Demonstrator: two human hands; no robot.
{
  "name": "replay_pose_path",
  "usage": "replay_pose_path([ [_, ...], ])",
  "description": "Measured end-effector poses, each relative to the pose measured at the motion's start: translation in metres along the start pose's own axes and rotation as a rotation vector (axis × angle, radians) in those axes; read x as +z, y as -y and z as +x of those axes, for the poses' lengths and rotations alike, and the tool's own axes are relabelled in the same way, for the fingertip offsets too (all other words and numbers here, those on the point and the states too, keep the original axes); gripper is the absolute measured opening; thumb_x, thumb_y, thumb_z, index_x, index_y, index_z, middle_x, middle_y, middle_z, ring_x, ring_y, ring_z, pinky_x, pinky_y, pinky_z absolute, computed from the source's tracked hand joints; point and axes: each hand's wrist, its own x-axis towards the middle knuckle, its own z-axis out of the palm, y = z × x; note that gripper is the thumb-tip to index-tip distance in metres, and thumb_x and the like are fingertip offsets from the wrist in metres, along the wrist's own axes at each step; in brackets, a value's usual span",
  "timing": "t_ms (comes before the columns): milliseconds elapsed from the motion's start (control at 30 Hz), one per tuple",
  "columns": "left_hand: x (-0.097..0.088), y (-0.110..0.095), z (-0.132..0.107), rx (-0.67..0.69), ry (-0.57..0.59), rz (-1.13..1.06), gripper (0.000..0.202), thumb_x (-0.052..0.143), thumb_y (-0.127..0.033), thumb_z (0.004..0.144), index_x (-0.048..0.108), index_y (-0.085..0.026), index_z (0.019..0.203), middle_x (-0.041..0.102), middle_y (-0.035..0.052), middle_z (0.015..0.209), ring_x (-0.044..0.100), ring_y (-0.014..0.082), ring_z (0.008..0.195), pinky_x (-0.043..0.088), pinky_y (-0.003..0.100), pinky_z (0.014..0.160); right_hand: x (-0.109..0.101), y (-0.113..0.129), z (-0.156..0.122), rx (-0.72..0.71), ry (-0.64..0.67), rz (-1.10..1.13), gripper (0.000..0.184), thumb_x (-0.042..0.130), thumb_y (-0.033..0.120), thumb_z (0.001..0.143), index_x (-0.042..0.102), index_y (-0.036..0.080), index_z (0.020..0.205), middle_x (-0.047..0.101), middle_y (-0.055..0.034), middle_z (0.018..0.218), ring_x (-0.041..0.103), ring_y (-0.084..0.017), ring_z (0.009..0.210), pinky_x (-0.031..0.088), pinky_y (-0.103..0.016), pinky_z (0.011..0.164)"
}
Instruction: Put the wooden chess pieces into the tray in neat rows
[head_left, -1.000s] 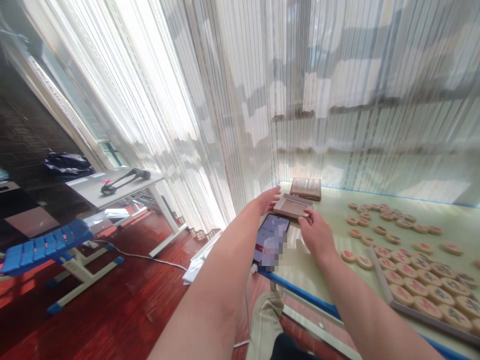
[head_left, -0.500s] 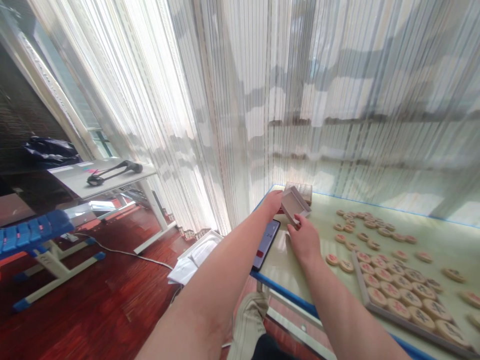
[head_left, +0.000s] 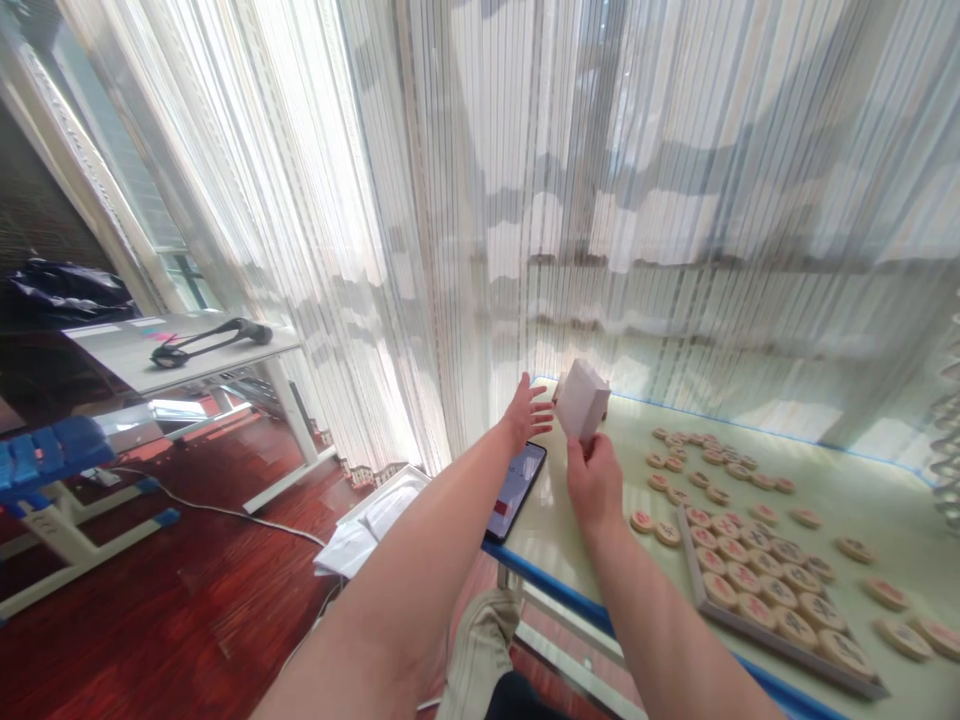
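My right hand (head_left: 592, 482) grips a shallow pale box tray (head_left: 582, 399) by its lower edge and holds it tilted upright above the table's far left corner. To its left, my left hand (head_left: 528, 415) is open with fingers spread, just clear of the tray. A phone (head_left: 516, 489) with a lit screen lies at the table's left edge under my left forearm. Round wooden chess pieces (head_left: 701, 472) lie scattered on the pale green table (head_left: 847, 500). Several more pieces sit in rows in a flat tray (head_left: 772, 590) at the right.
Sheer white curtains hang behind the table. The table has a blue edge (head_left: 540, 570). On the red wood floor at left stand a white desk (head_left: 187, 355), a blue bench (head_left: 45, 450), a cable and some white paper (head_left: 367, 525).
My right hand lifted the box tray off the table and tipped it upright. My left hand let go of it and opened. The view swung slightly right.
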Motion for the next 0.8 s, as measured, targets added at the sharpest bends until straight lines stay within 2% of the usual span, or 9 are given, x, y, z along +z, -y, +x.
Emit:
replay_pose_path([
  [100, 0.001, 0.002, 0.001, 0.040, 0.021, 0.058, 0.061, 0.030, -0.067, 0.079, 0.054, -0.020, 0.108, 0.058, 0.0082, 0.105, 0.057, 0.0152, 0.080, 0.047, 0.026, 0.071, 0.003, -0.002, 0.001, 0.077, -0.004, 0.169, 0.042, 0.040, 0.043, 0.081, 0.046, 0.013, 0.109, 0.065, -0.0115, 0.085, 0.064, -0.024, 0.073, 0.046, -0.033, 0.067],
  [200, 0.005, 0.001, 0.001, 0.063, -0.016, 0.173, 0.048, 0.038, -0.058, 0.081, 0.058, -0.017, 0.097, 0.059, 0.0077, 0.095, 0.055, 0.0145, 0.074, 0.045, 0.027, 0.068, 0.004, -0.005, 0.003, 0.183, -0.025, 0.284, 0.053, 0.035, 0.041, 0.083, 0.032, 0.012, 0.128, 0.066, -0.0108, 0.089, 0.066, -0.021, 0.069, 0.049, -0.032, 0.069],
  [333, 0.009, 0.001, -0.003, 0.153, -0.096, 0.350, 0.035, 0.046, -0.049, 0.080, 0.060, -0.017, 0.086, 0.059, 0.0049, 0.082, 0.053, 0.0147, 0.069, 0.043, 0.027, 0.064, 0.001, -0.006, 0.005, 0.277, -0.087, 0.265, 0.061, 0.030, 0.041, 0.083, 0.022, 0.016, 0.139, 0.057, -0.0135, 0.117, 0.066, -0.020, 0.074, 0.050, -0.031, 0.072],
  [400, 0.011, 0.002, -0.005, 0.190, -0.095, 0.358, 0.029, 0.046, -0.042, 0.082, 0.061, -0.017, 0.086, 0.060, 0.0039, 0.079, 0.052, 0.0137, 0.068, 0.042, 0.026, 0.063, 0.000, -0.006, 0.006, 0.275, -0.098, 0.267, 0.061, 0.028, 0.042, 0.083, 0.025, 0.017, 0.139, 0.049, -0.0125, 0.129, 0.065, -0.020, 0.083, 0.051, -0.030, 0.071],
  [467, 0.013, 0.004, -0.008, 0.205, -0.119, 0.358, 0.025, 0.046, -0.035, 0.082, 0.061, -0.018, 0.092, 0.060, 0.0037, 0.079, 0.052, 0.0135, 0.066, 0.042, 0.026, 0.061, 0.000, -0.007, 0.007, 0.258, -0.089, 0.285, 0.060, 0.027, 0.042, 0.083, 0.029, 0.017, 0.138, 0.047, -0.0115, 0.131, 0.063, -0.020, 0.088, 0.052, -0.029, 0.070],
  [567, 0.014, 0.006, -0.012, 0.222, -0.154, 0.350, 0.027, 0.048, -0.027, 0.079, 0.060, -0.019, 0.102, 0.062, 0.0044, 0.085, 0.053, 0.0142, 0.069, 0.044, 0.026, 0.061, 0.000, -0.008, 0.007, 0.259, -0.086, 0.275, 0.064, 0.035, 0.042, 0.080, 0.029, 0.014, 0.137, 0.058, -0.0118, 0.118, 0.064, -0.019, 0.081, 0.052, -0.028, 0.069],
  [633, 0.011, 0.006, -0.014, 0.239, -0.135, 0.336, 0.030, 0.051, -0.025, 0.077, 0.061, -0.019, 0.106, 0.063, 0.0046, 0.091, 0.055, 0.0144, 0.073, 0.045, 0.026, 0.063, 0.000, -0.009, 0.008, 0.248, -0.085, 0.250, 0.067, 0.040, 0.044, 0.077, 0.031, 0.013, 0.136, 0.063, -0.0112, 0.109, 0.065, -0.020, 0.078, 0.052, -0.029, 0.067],
  [733, 0.003, 0.004, -0.016, 0.221, -0.117, 0.341, 0.031, 0.056, -0.026, 0.075, 0.063, -0.019, 0.104, 0.064, 0.0049, 0.090, 0.055, 0.0149, 0.071, 0.046, 0.026, 0.061, 0.000, -0.011, 0.010, 0.243, -0.071, 0.188, 0.062, 0.042, 0.052, 0.076, 0.049, 0.012, 0.122, 0.067, -0.0117, 0.101, 0.064, -0.024, 0.083, 0.051, -0.031, 0.065],
  [800, -0.003, 0.001, -0.018, 0.195, -0.134, 0.348, 0.030, 0.059, -0.027, 0.073, 0.065, -0.018, 0.101, 0.064, 0.0048, 0.085, 0.055, 0.0150, 0.068, 0.045, 0.026, 0.058, 0.000, -0.012, 0.011, 0.261, -0.071, 0.150, 0.061, 0.041, 0.056, 0.075, 0.055, 0.010, 0.113, 0.068, -0.0132, 0.097, 0.064, -0.025, 0.084, 0.051, -0.031, 0.064],
])
